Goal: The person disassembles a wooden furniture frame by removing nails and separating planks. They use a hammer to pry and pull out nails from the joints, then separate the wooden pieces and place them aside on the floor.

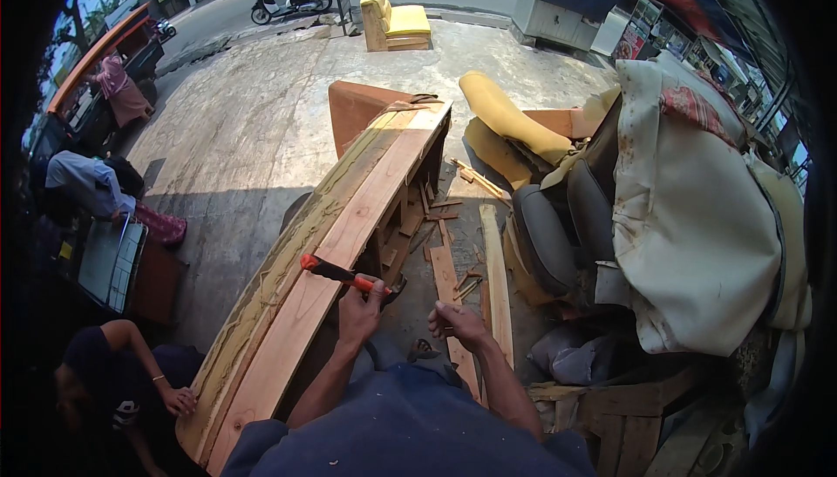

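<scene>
My left hand (362,307) is closed around a hammer (336,273) with a black and red handle. Its grip end points up and left over a wooden frame, and the dark head shows just right of my fingers. The frame's long pale plank (349,228) runs from lower left to the far middle, with yellowish foam (288,281) along its left side. To the right of the frame, my right hand (458,320) hovers over loose wood strips with its fingers curled together; whatever they hold, if anything, is too small to tell.
Wood strips (497,281) and scraps litter the floor between the frame and a pile of dark cushions (545,237) and white upholstery (697,224). At lower left another person's hand (180,400) rests by the frame. A yellow seat (401,23) stands far ahead.
</scene>
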A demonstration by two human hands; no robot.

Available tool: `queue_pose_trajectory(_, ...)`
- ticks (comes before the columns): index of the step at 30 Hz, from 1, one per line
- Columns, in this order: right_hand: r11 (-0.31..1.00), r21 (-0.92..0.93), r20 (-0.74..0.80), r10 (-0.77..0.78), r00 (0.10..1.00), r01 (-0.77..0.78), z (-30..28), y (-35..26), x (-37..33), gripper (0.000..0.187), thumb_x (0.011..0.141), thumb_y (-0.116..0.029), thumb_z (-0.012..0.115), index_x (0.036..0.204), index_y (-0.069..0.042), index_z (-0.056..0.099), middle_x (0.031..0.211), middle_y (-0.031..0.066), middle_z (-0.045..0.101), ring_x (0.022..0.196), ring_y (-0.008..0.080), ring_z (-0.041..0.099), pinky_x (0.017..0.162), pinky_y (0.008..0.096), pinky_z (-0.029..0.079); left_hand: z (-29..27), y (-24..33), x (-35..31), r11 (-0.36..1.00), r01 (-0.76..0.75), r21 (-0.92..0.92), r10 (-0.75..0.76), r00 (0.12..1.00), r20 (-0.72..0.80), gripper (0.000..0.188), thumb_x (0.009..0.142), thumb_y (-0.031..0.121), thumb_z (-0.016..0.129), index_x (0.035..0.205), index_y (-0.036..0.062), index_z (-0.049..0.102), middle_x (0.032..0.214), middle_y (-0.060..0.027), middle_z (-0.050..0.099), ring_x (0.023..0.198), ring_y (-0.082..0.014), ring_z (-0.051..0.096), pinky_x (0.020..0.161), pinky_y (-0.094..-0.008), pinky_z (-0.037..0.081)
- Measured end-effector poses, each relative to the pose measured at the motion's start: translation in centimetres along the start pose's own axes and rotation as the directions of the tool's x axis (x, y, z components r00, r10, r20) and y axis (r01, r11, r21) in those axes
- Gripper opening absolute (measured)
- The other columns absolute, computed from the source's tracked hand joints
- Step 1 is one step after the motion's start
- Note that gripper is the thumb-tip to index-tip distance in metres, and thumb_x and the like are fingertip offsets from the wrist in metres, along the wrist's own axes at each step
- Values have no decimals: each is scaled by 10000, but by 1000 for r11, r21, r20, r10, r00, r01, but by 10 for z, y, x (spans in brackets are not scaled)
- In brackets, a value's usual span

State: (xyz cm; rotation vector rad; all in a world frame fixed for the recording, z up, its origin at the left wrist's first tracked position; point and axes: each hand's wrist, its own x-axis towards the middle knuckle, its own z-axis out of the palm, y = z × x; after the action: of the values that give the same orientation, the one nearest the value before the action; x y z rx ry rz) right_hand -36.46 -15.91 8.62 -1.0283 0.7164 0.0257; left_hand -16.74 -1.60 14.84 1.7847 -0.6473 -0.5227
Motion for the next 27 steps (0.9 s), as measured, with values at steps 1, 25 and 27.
queue_pose_trajectory(1, 999, 32, 100, 1, 995, -4, 6, -23, 2, 532, 1030, -515, 460, 1113, -25, 652, 964, 86, 681, 813, 163, 659, 733, 327, 537, 17, 12, 13, 998, -37, 56, 35, 999, 26, 279, 982, 305, 635, 981, 26, 648, 805, -104, 720, 760, -198, 705, 685, -328, 521)
queue_pose_trajectory(25, 784, 571, -640, 240, 729, 243, -211, -162, 218, 167, 1035, -246, 487, 1131, -111, 513, 756, 17, 503, 539, 107, 477, 444, 269, 414, 250, -70, 492, 627, -320, 710, -14, 907, 421, 565, 828, 393, 732, 1156, -17, 523, 1094, -244, 594, 1015, -402, 606, 815, -486, 504)
queue_pose_trajectory(27, 837, 543, -588, 320, 743, 69, -252, -142, 255, 190, 1035, -253, 502, 1184, -137, 487, 757, 8, 484, 538, 115, 492, 448, 287, 435, 280, -80, 539, 598, -304, 742, -31, 916, 400, 610, 814, 411, 745, 1175, -22, 513, 1085, -237, 586, 1014, -388, 590, 835, -479, 482)
